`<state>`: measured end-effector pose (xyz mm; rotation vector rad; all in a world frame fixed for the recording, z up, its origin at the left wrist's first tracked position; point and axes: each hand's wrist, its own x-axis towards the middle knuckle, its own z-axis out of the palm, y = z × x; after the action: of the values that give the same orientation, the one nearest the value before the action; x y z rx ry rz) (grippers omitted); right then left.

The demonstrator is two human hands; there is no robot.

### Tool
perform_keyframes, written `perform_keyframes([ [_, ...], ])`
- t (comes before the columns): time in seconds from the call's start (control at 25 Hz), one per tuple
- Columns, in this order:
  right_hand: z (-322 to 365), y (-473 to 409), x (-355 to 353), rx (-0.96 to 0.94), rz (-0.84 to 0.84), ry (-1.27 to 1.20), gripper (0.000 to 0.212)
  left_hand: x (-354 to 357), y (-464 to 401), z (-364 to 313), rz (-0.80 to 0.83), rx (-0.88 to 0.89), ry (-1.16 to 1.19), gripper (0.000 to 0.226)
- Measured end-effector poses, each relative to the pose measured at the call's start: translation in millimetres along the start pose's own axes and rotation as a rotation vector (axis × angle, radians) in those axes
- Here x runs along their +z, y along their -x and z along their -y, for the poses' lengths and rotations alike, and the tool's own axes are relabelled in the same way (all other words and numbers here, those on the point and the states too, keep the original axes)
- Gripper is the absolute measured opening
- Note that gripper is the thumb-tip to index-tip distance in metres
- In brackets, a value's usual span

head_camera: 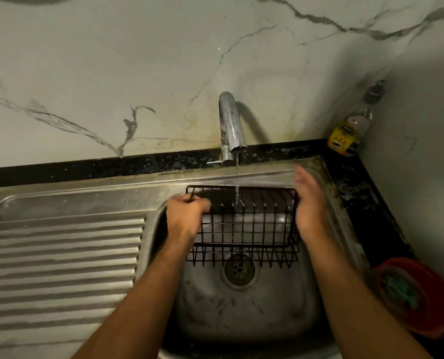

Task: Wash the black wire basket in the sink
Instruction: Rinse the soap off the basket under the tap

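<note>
Curled round the left end wires of the black rectangular wire basket (244, 224) is the left hand (185, 216), its grip clamped there; the right hand (310, 206) is pressed flat against the right end, fingers straight. Between them the basket is held over the stainless steel sink (244, 314), near its far edge and above the round drain (239, 271). A thin stream from the chrome tap (231, 125) is passed through the wires. Rinsing appears to be the step in hand; turning the basket so other sides meet the water is probably called for next. A ribbed draining board (60, 257) is seen at the left, a clear soap bottle (353, 128) in the tabletop's far right corner, a red bowl (418, 294) at its right edge, and marbled wall tile (112, 60) behind.
</note>
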<state>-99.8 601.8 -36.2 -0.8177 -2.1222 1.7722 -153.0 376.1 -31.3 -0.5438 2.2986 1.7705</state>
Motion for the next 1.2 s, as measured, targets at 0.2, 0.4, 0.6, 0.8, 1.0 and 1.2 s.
perform_keyframes([
  [0.2,31.8,30.7,36.6,-0.331,0.478,1.004,0.069,9.2,14.9,-21.7,-0.121,0.146,-0.206,0.026],
  [0.4,31.4,20.1,32.1,-0.125,0.854,0.615,0.120,11.0,40.5,-46.6,-0.034,0.423,-0.729,0.023],
  [0.6,0.9,19.9,31.0,-0.152,0.512,0.493,0.126,27.1,51.7,-53.1,0.136,0.737,-0.928,0.049],
  [0.8,-25.5,27.3,22.0,-0.132,0.300,0.249,0.088,41.0,61.1,-35.8,0.243,0.905,-1.053,0.082],
  [1.0,-36.9,32.7,13.0,-0.015,0.272,0.178,0.106,12.6,30.0,-14.9,0.228,0.528,-0.529,0.068],
  [1.2,-49.7,37.3,23.4,0.129,0.262,0.113,0.110,14.3,21.7,-4.6,0.342,0.356,-0.087,0.068],
])
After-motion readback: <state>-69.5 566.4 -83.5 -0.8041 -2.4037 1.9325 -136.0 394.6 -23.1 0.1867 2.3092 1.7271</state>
